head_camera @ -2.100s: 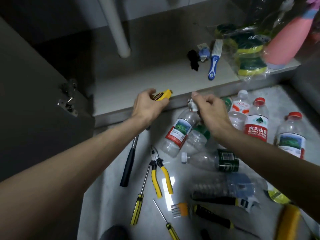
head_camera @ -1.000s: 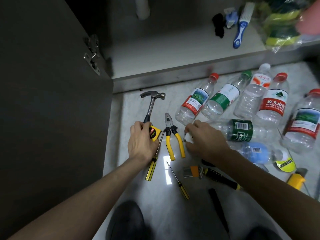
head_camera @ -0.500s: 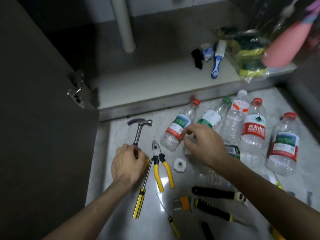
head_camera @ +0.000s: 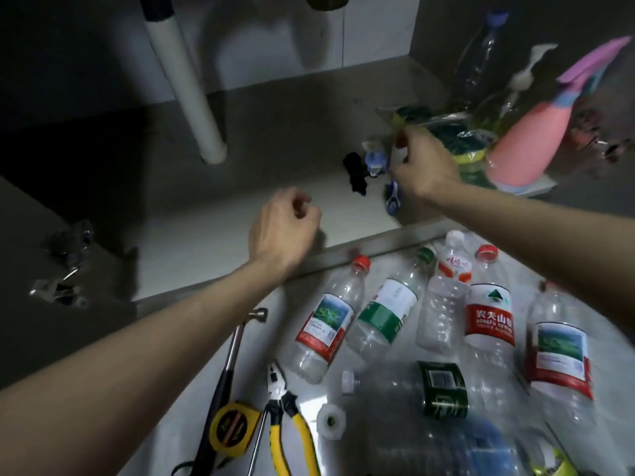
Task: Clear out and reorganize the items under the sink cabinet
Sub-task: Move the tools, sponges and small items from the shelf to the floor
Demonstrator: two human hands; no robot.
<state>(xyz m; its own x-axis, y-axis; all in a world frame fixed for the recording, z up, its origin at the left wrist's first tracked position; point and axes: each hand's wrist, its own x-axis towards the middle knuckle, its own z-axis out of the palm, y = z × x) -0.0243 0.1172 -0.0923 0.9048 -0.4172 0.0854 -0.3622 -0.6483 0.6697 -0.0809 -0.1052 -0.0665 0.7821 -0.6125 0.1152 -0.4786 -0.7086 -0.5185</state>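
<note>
Both hands over cabinet floor (head_camera: pixel 240 214), left hand (head_camera: pixel 283 228) loosely curled & empty, right hand (head_camera: pixel 422 163) reaching at blue brush (head_camera: pixel 392 197), grip unclear; bottles (head_camera: pixel 488 324) & tools (head_camera: pixel 285 410) already out on floor, sponges (head_camera: pixel 464 146) + spray bottle (head_camera: pixel 525 146) still inside, so approx. halfway.

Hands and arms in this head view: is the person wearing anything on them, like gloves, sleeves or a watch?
Nothing shows. The left hand and right hand are bare, without gloves or visible rings. Both forearms are uncovered as far as the frame's edge, with no sleeve, watch or wristband.
</note>
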